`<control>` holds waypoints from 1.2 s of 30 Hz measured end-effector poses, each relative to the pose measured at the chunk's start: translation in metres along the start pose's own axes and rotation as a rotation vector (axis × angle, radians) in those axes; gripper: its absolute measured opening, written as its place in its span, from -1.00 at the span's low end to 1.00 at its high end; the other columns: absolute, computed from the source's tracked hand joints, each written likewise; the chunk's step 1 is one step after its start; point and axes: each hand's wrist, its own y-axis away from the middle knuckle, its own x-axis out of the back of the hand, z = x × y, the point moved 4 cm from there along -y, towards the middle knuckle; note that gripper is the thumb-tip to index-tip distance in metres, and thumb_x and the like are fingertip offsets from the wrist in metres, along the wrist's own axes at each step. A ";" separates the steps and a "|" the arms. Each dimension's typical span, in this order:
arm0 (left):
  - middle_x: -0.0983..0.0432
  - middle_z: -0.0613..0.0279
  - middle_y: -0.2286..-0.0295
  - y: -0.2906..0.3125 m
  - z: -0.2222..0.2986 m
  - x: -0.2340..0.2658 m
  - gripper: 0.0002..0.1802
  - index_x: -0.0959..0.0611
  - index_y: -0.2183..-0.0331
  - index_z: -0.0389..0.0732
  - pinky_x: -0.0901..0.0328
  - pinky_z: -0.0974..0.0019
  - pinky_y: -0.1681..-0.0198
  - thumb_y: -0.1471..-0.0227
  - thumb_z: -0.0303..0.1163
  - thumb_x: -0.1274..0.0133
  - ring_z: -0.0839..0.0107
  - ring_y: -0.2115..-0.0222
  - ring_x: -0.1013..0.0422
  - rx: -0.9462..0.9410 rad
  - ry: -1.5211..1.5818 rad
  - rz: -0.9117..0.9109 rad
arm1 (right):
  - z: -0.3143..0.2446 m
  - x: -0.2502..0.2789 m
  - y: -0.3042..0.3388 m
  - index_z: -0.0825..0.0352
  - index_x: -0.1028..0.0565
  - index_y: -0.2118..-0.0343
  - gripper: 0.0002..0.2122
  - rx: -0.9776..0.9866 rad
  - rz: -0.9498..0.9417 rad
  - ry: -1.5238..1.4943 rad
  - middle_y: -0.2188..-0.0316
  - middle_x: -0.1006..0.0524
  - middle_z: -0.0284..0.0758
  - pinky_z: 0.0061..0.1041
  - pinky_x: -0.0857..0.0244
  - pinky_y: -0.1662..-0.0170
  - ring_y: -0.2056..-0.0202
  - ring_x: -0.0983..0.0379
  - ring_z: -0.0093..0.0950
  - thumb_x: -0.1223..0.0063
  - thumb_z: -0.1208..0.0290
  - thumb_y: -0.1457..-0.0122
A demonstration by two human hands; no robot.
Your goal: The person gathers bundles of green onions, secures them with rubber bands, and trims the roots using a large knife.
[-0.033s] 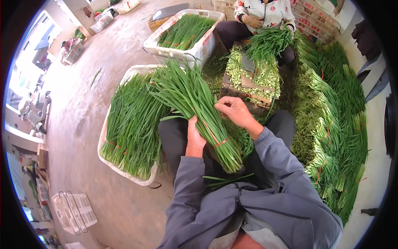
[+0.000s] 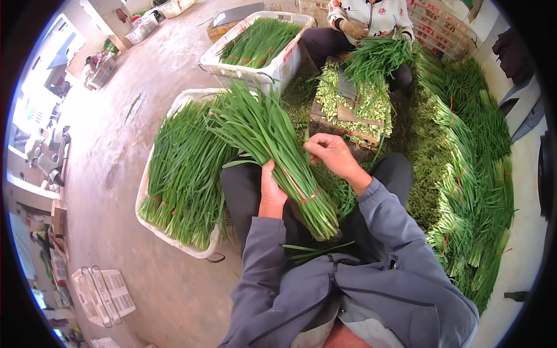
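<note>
A bundle of garlic chives [image 2: 272, 139], tied with an orange band near its pale stem ends, slants across my lap with the leaves pointing up and left. My left hand [image 2: 271, 188] grips it from beneath at mid-length, thumb along its side. Just right of the bundle, my right hand [image 2: 333, 152] has thumb and forefinger pinched on a single green leaf [image 2: 307, 138], its tip showing above the fingers. Whether that leaf is still joined to the bundle I cannot tell. A few loose leaves [image 2: 316, 250] lie across my lap.
White crates [image 2: 142, 211] of banded chives stand left and ahead. Opposite sits a co-worker [image 2: 371, 20] holding chives over a wooden block [image 2: 342, 129] strewn with cut stem ends. Banded chives [image 2: 464, 191] are heaped along the right wall. An overturned-looking basket [image 2: 104, 296] lies lower left.
My right hand has shifted slightly right, away from the bundle, with the pinched leaf. The bundle and my left hand have barely moved.
</note>
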 end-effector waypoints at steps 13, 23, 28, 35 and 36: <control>-0.52 -0.03 0.08 -0.014 0.010 0.016 -0.33 -0.51 -0.04 -0.29 -0.38 -0.09 0.02 -0.17 0.06 0.27 -0.02 0.10 -0.46 -0.100 0.172 0.085 | 0.067 0.088 0.046 0.40 -0.46 0.03 -0.67 0.024 0.442 0.451 0.32 -0.59 -0.30 -0.51 -0.44 0.25 0.32 -0.53 -0.53 -0.20 0.39 -0.20; -0.49 0.12 0.00 -0.009 -0.006 0.002 -0.46 -0.44 -0.14 -0.26 -0.36 0.11 -0.09 -0.23 -0.16 -0.05 0.22 0.03 -0.46 -0.018 -0.089 0.029 | 0.021 -0.030 0.026 0.48 0.09 -0.36 0.11 0.041 -0.054 0.540 -0.20 -0.28 0.17 -0.32 -0.16 -0.26 -0.22 -0.29 -0.11 -0.41 -0.02 0.06; -0.48 0.19 -0.01 -0.007 -0.010 -0.002 -0.37 -0.44 -0.13 -0.26 -0.40 0.18 -0.04 -0.14 -0.15 -0.22 0.30 0.04 -0.46 -0.033 -0.150 0.007 | 0.048 -0.013 0.015 0.53 -0.05 -0.31 0.03 0.010 -0.004 0.404 -0.14 -0.37 0.12 -0.32 -0.20 -0.22 -0.17 -0.35 -0.16 -0.39 -0.05 0.04; -0.49 0.18 0.00 -0.006 -0.021 0.008 -0.45 -0.46 -0.12 -0.25 -0.40 0.18 -0.03 -0.17 -0.25 -0.18 0.29 0.05 -0.48 0.012 -0.137 0.107 | 0.042 -0.003 0.026 0.54 -0.05 -0.31 0.01 -0.041 0.071 0.496 -0.10 -0.39 0.13 -0.30 -0.22 -0.21 -0.14 -0.37 -0.11 -0.40 -0.02 0.02; -0.50 0.19 0.00 -0.006 -0.021 0.010 -0.47 -0.47 -0.12 -0.25 -0.40 0.18 -0.03 -0.18 -0.27 -0.17 0.30 0.05 -0.48 0.037 -0.136 0.114 | 0.039 0.000 0.026 0.50 -0.03 -0.32 0.01 0.002 0.173 0.507 -0.06 -0.43 0.12 -0.29 -0.26 -0.18 -0.10 -0.41 -0.12 -0.39 0.00 0.02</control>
